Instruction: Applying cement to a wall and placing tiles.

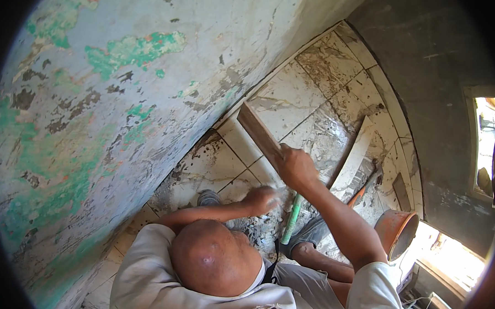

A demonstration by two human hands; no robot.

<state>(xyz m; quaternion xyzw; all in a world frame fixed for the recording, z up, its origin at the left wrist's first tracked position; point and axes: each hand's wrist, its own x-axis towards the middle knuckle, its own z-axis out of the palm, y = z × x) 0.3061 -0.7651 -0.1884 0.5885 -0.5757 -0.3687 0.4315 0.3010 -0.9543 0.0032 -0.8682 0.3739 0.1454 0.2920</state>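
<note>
My right hand (298,168) is closed around the near end of a brown length of wood (259,131). The wood slants up and left, its far end close to the base of the wall, above pale marbled floor tiles (240,136). My left hand (261,200) is lower and to the left, low over the floor near grey rubble. Motion smears its fingers, so whether they hold anything is unclear. Between my hands and my leg a green stick-like handle (292,219) slants upward; what it belongs to is hidden.
A peeling grey and green wall (123,94) rises along the left. To the right lie a long pale strip (354,153), an orange-handled tool (362,191) and a narrow dark piece (402,191). An orange-brown bucket (396,233) stands beside my leg. Dirt and scraps cover the tiles.
</note>
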